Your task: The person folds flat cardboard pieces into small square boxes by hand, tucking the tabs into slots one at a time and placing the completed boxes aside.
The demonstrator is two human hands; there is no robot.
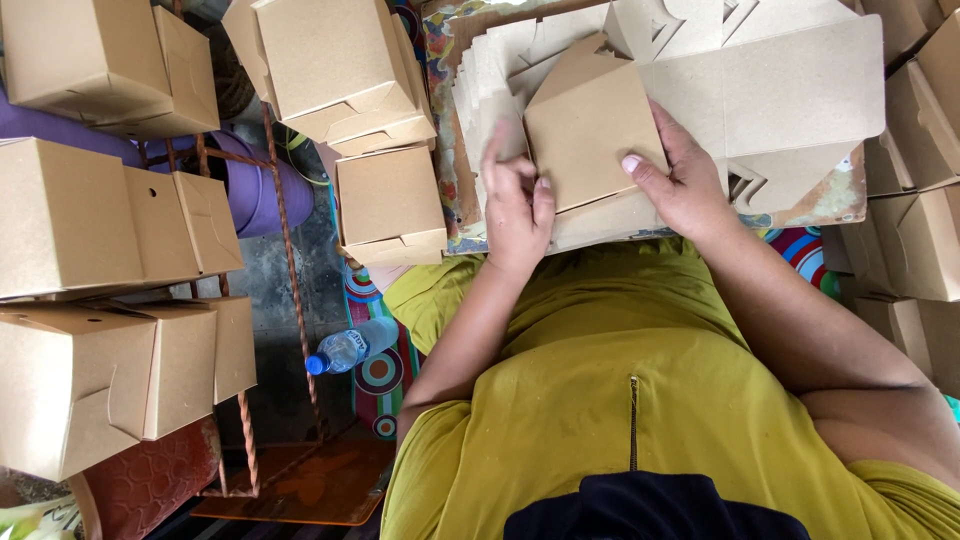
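Observation:
A half-folded brown cardboard box (590, 125) lies on a stack of flat cardboard blanks (780, 80) in front of me. My left hand (515, 205) grips the box's left edge, fingers curled over it. On the other side, my right hand (680, 180) presses on the right edge with the thumb on top. Both hands rest at the near edge of the stack, just above my yellow-green shirt.
Several finished brown boxes (390, 205) are piled at the left, some on a rusty metal rack (285, 250). More folded boxes (920, 240) stand at the right. A plastic water bottle (350, 348) with a blue cap lies on the floor beside a patterned mat (380, 375).

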